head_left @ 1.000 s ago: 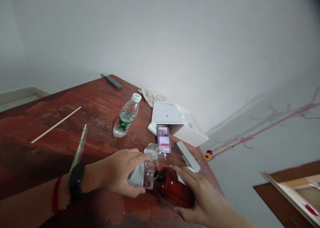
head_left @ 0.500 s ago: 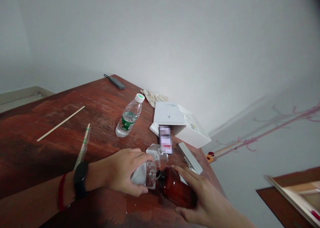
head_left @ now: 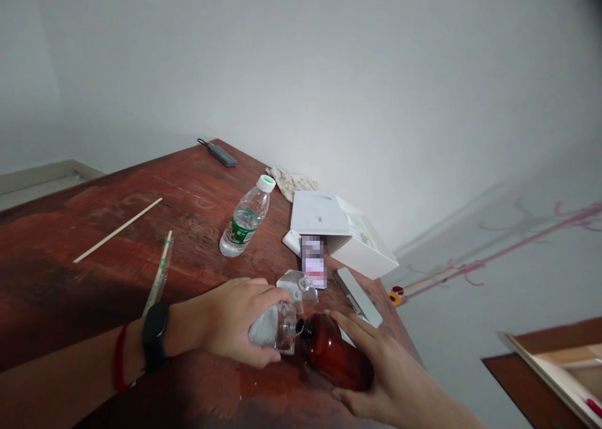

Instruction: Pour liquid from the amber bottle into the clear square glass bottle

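Note:
My left hand [head_left: 235,319] is wrapped round a small clear glass bottle [head_left: 277,325] that is tipped on its side, its mouth against the neck of a brown glass bottle [head_left: 336,357]. My right hand [head_left: 385,372] holds the brown bottle, fingers curved over its body. Both bottles are low over the red wooden table [head_left: 117,253] near its right edge. A clear glass stopper [head_left: 297,286] lies just behind the bottles. A wet patch [head_left: 268,388] shows on the wood under them.
A plastic water bottle [head_left: 244,219] stands behind my hands. Further right are a white box [head_left: 343,231], a phone [head_left: 314,261], a flat silver item [head_left: 357,296] and a cloth [head_left: 291,181]. Wrapped chopsticks [head_left: 160,275] and a bare stick [head_left: 117,229] lie to the left. A dark device [head_left: 221,154] rests at the far corner.
Hands and bottles keep the same pose; the view has drifted slightly, so everything sits a little further right in the picture.

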### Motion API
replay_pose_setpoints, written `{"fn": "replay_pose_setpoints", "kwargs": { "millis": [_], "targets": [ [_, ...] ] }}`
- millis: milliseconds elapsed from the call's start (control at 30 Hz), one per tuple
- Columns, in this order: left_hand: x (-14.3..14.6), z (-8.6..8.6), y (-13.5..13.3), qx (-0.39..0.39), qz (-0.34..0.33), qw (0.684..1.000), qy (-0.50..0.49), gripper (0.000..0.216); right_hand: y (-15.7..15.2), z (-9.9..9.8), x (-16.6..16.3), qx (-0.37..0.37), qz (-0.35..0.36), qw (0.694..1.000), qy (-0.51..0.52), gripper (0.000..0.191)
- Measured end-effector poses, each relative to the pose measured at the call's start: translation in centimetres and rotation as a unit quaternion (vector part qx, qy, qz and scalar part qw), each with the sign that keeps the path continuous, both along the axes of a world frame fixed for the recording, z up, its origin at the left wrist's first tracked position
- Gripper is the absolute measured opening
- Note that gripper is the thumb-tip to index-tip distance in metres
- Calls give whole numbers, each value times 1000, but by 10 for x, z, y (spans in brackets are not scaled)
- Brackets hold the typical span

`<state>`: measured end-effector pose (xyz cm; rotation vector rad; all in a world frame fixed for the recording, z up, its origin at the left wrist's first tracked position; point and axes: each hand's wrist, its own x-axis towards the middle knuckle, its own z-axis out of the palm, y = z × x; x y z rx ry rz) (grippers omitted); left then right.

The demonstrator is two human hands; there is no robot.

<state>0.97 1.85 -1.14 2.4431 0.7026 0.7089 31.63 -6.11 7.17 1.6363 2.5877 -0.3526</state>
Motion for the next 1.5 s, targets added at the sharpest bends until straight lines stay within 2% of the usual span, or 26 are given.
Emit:
{"fn": "replay_pose_setpoints", "kwargs": {
  "millis": [233,567,933,1167,1500],
  "targets": [
    [-2,6,-4,-10,8,1000,18,73,-1,2,2,-31,-21,999,1,90],
    [-2,6,-1,-5,0,1000,16,73,0,-4,11,-12,-11,1000,-4,92],
    [-2,8,-2,-9,-1,1000,11,73,1,5,2,-21,-6,1000,-1,94],
    [-2,7,-1,-21,-1,1000,16,72,2,7,0,-31,-16,999,-11,93],
    [-1,2,0,4,-2,1000,3,73,3,10,-5,-31,-7,999,11,89]
  ]
}}
